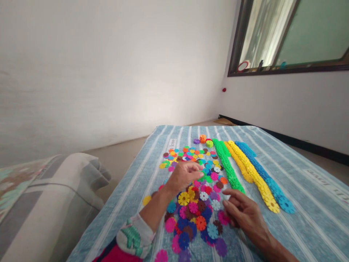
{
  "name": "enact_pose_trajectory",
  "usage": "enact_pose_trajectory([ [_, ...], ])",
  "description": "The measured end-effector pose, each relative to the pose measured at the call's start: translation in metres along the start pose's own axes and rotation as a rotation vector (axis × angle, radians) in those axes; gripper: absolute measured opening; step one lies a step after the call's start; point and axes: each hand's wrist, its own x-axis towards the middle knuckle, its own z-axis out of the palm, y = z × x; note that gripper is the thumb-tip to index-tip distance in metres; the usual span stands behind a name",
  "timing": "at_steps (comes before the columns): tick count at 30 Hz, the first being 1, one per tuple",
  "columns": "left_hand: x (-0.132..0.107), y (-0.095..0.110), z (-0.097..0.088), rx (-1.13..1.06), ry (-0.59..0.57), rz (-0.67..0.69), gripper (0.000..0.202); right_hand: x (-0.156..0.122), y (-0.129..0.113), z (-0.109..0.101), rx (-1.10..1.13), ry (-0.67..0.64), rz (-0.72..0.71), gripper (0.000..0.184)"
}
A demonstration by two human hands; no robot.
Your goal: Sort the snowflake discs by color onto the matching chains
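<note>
Sweeping sideways, the right hand [244, 209], loosely curled with thumb and finger parted, could nudge the long green row of overlapping plastic discs [227, 165] out of line. The left hand [184, 176] hangs over the loose multicoloured notched plastic discs [183, 198], fingertips drawn close; whether it grips 1, I cannot tell. Snagging the blue, white-striped cloth [131, 196] covering the table could shift everything. Beyond stand a white wall [109, 72] and a dark-framed window [311, 32].

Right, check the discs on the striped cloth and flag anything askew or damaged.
Nothing looks plainly damaged. Only the loose discs look untidy: mixed colours overlap in a scatter, beside the single-colour green row, yellow row and blue row.
</note>
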Motion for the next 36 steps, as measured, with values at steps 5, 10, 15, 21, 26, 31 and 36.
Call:
enact_pose_trajectory([
  [5, -0.021, 0.014, 0.043, 0.014, -0.142, 0.062, 0.012, 0.003, -0.002, -0.008, 0.039, 0.032, 0.052, 0.045],
  [10, -0.027, 0.013, 0.055, 0.02, -0.148, 0.068, 0.014, 0.005, -0.01, -0.008, 0.059, -0.011, 0.043, 0.043],
  [15, -0.029, 0.01, 0.061, 0.031, -0.181, 0.048, 0.017, 0.007, -0.006, -0.006, 0.073, 0.017, 0.021, 0.038],
  [21, -0.028, 0.012, 0.06, 0.103, -0.221, 0.08, 0.021, 0.016, -0.01, -0.024, 0.018, -0.05, 0.01, 0.031],
  [26, -0.002, -0.004, 0.026, 0.312, -0.038, 0.143, 0.022, 0.03, -0.027, -0.073, -0.137, 0.183, 0.014, 0.027],
  [31, 0.029, -0.043, -0.036, 0.789, 0.242, -0.003, 0.023, 0.032, -0.027, -0.097, -0.233, 0.162, 0.159, 0.024],
  [36, 0.04, -0.076, -0.087, 1.086, 0.286, -0.144, 0.035, 0.034, -0.015, -0.09, -0.276, 0.053, 0.226, 0.019],
])
